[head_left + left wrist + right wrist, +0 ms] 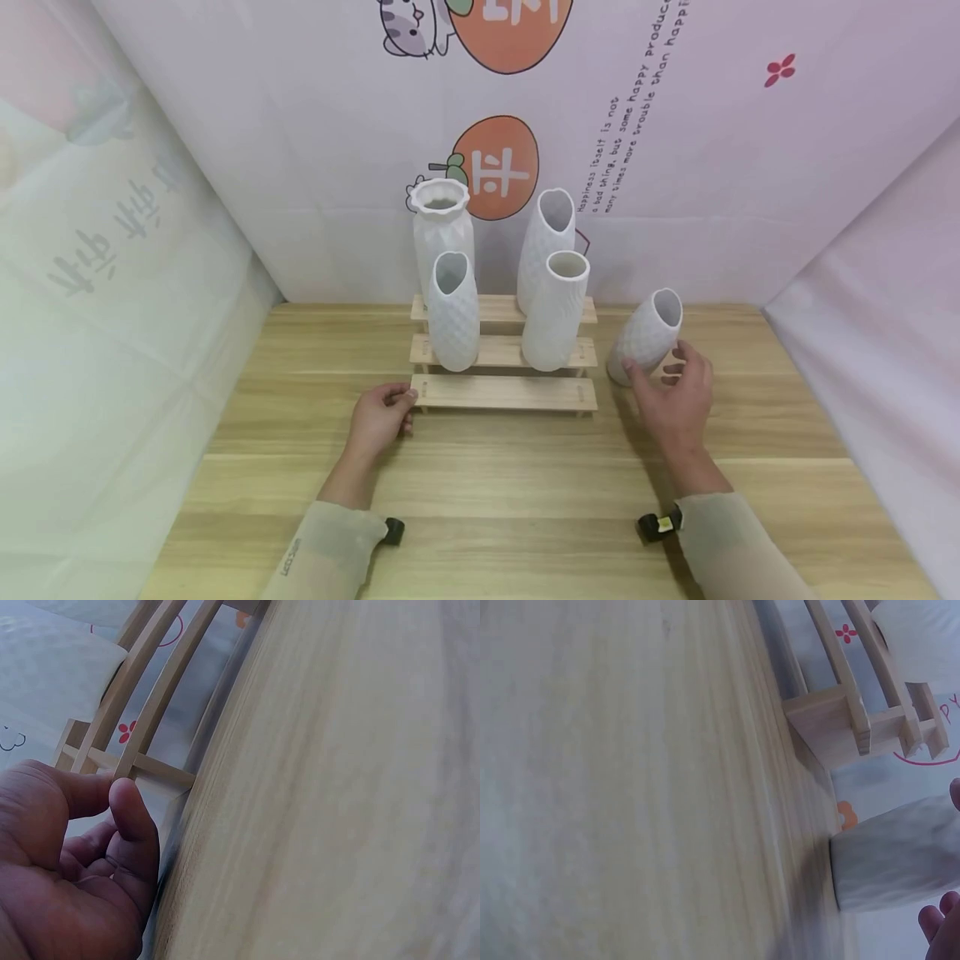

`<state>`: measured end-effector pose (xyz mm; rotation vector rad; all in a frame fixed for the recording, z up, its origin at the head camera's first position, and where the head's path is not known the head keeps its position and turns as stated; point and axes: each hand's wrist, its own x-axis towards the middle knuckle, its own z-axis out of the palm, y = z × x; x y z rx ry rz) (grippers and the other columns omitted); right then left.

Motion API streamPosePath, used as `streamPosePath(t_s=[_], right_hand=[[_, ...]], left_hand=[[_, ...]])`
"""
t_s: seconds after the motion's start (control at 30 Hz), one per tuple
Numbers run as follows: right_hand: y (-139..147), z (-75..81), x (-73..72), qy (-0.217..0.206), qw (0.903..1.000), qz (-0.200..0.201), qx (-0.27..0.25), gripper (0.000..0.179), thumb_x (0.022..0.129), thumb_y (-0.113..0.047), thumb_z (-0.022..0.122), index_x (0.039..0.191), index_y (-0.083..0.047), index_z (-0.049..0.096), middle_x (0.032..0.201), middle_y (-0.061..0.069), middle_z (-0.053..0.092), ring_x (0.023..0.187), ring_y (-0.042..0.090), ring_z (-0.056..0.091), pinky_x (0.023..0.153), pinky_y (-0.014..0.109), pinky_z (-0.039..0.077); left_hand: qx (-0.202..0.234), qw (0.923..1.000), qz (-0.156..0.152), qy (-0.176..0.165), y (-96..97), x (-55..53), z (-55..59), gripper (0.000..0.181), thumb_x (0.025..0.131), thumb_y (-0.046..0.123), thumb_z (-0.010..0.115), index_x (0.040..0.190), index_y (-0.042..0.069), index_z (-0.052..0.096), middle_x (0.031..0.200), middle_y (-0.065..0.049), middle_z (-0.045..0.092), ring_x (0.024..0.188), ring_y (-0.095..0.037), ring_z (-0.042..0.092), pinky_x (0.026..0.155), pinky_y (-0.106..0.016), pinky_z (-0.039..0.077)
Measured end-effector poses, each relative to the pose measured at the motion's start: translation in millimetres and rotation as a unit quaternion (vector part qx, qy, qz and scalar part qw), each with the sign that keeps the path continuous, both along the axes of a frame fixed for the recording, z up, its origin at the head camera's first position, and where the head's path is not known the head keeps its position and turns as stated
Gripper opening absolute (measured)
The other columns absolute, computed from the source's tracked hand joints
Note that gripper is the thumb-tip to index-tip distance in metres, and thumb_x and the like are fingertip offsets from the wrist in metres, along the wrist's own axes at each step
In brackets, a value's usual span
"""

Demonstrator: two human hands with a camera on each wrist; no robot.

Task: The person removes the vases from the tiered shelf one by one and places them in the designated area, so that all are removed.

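Vase (647,340) stands at three o'clock from the rack (502,392); my right hand (677,396) flanks it, fingers unclosed, so a nudge could topple it. My left hand (378,419) pinches the rack's eight-o'clock corner.

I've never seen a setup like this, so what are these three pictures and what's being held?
There's no robot here, just a person working bare-handed. The widest picture comes from a head camera, looking down. The others come from the left wrist camera and the right wrist camera. On the wood-grain table stands a three-tier wooden rack with four white textured vases, two on the back tier, two on the middle tier. The left hand pinches the left end of the lowest tier. The right hand curves around a fifth white vase standing right of the rack; whether it actually grips, I can't tell.
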<state>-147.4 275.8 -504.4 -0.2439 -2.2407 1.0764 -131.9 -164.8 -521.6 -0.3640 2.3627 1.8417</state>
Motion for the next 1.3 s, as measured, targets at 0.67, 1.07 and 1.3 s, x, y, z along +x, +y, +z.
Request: streamPosePath(t_s=[0.67,1.07,1.3], right_hand=[[-11.3,11.8,9.3,0.042,0.9991,0.001,-0.002,0.072,0.079,-0.028,0.092,0.135,0.001,0.057,0.121,0.014,0.058,0.093,0.017,0.056,0.075,0.023,0.051],[-21.7,18.1,15.0,0.062,0.9977,0.027,-0.003,0.068,0.079,-0.023,0.092,0.132,0.001,0.057,0.122,0.019,0.058,0.093,0.021,0.059,0.074,0.017,0.052],[-29.0,20.8,17.0,0.068,0.997,0.037,-0.005,0.072,0.075,-0.024,0.095,0.132,0.002,0.058,0.12,0.021,0.059,0.094,0.02,0.058,0.076,0.016,0.051]], left_hand=[[-0.004,0.9999,-0.004,0.009,-0.4,2.9,0.0,0.034,0.102,0.022,0.069,0.126,-0.002,0.068,0.096,-0.014,0.068,0.069,-0.019,0.067,0.062,-0.03,0.063],[-0.007,0.9999,-0.005,0.01,-0.4,3.8,0.0,0.033,0.102,0.022,0.069,0.125,-0.001,0.068,0.095,-0.013,0.069,0.069,-0.02,0.067,0.062,-0.031,0.064],[-0.008,0.9999,-0.007,0.012,0.2,2.5,0.0,0.033,0.102,0.022,0.069,0.126,-0.001,0.067,0.096,-0.013,0.069,0.069,-0.021,0.067,0.062,-0.031,0.064]])
